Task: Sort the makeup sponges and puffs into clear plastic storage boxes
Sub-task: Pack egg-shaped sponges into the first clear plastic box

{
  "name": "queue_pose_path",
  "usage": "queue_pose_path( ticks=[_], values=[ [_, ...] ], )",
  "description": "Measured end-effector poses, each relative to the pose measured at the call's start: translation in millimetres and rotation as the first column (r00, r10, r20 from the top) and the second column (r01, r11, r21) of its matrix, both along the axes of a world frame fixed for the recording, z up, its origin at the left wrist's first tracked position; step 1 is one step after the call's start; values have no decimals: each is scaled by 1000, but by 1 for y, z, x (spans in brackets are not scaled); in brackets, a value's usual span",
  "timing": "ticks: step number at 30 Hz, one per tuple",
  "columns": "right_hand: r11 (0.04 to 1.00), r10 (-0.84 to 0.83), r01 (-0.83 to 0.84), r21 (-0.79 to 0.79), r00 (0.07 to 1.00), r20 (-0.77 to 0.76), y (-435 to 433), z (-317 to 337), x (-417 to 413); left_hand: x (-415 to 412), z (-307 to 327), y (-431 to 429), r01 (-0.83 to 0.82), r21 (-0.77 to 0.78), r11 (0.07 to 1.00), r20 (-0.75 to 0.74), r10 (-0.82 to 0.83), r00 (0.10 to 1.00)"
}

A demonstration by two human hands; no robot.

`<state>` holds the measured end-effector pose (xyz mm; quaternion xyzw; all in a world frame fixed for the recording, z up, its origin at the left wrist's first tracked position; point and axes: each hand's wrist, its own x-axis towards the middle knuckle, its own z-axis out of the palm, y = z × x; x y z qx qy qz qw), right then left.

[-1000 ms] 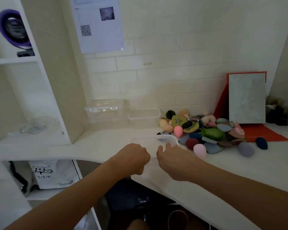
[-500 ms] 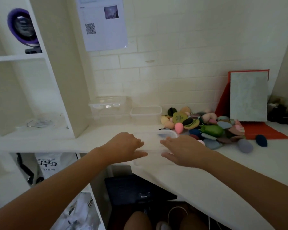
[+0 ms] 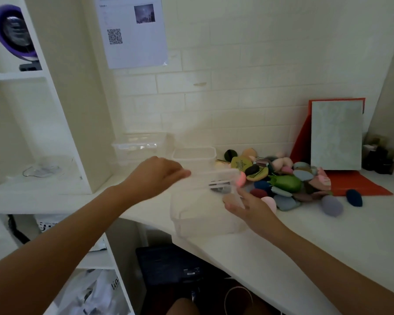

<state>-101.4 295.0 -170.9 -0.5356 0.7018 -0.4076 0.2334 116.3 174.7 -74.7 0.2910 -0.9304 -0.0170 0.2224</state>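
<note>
A clear plastic box [image 3: 200, 221] sits at the counter's front edge. Its see-through lid [image 3: 216, 178] is tilted up above it, blurred, with a small label on it. My left hand [image 3: 157, 176] grips the lid's left edge. My right hand [image 3: 248, 208] rests against the box's right side with its fingers spread. To the right lies a pile of coloured makeup sponges and puffs [image 3: 284, 183], among them a green aubergine-shaped one [image 3: 287, 182] and a pink egg-shaped one [image 3: 241, 181].
Two more clear boxes stand at the back by the wall, an open one [image 3: 193, 155] and a lidded one [image 3: 139, 145]. A red mat [image 3: 359, 187] and a leaning board [image 3: 336, 135] are at the right. White shelves [image 3: 62, 123] rise at the left. The counter edge [image 3: 214, 248] curves below.
My left hand has lifted the lid up off the box. My right hand has slid from the lid's top down to the box's right side.
</note>
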Motion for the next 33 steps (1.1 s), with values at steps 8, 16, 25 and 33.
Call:
queue_pose_path(
  ticks=[8,16,25,33],
  values=[
    [998,-10,6,-58,998,-66,-18,-7,1,-20,-21,-79,-73,498,864,-640,422,643],
    [986,-97,69,-154,979,-181,-30,-11,10,-13,-93,-117,-103,870,482,-354,757,549],
    [997,-37,8,-77,920,-390,-37,7,-3,-12,-67,-76,-197,574,795,-594,569,568],
    [963,38,201,182,564,-825,-50,6,-74,15,-82,-16,-74,557,827,-488,399,776]
  ],
)
